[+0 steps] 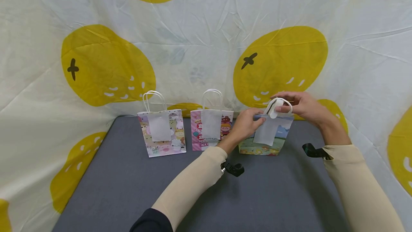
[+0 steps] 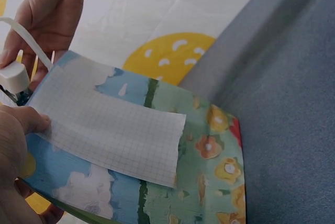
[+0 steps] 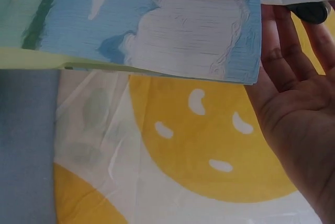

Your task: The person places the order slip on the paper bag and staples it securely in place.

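Observation:
A blue and green paper gift bag [image 1: 281,131] with white handles stands at the right of the table. A white gridded paper slip [image 2: 115,124] lies against its front at the top edge. My left hand [image 1: 246,124] pinches the slip and the bag's rim at the upper left corner. In my right hand [image 1: 304,106] is a small white stapler [image 1: 274,108], gripped at the bag's top edge between the handles. The right wrist view shows only the stapler's dark end [image 3: 309,10], beside the handle. Whether its jaws touch the paper is hidden.
To the left stand a pink gift bag [image 1: 196,131] and an animal-print gift bag [image 1: 177,142], each with a white slip on its front. The grey table [image 1: 193,192] ends at a hanging white cloth [image 1: 199,17] with yellow fruit prints.

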A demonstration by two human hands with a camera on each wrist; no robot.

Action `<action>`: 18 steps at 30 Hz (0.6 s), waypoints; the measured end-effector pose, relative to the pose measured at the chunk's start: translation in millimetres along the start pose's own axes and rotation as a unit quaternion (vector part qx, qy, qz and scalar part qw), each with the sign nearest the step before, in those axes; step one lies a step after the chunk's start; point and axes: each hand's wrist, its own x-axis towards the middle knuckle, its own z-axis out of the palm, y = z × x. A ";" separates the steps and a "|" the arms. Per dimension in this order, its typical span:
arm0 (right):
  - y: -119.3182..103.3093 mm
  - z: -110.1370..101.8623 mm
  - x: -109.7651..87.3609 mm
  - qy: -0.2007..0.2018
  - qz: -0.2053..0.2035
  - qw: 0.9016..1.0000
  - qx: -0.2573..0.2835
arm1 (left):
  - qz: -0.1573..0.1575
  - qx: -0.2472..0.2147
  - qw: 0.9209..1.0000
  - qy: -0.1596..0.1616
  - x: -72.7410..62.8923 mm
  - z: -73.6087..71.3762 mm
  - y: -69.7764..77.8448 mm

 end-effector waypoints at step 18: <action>-1.7 1.8 -2.8 -0.042 0.002 0.999 -0.027 | -0.030 0.013 0.999 0.009 1.1 1.4 5.7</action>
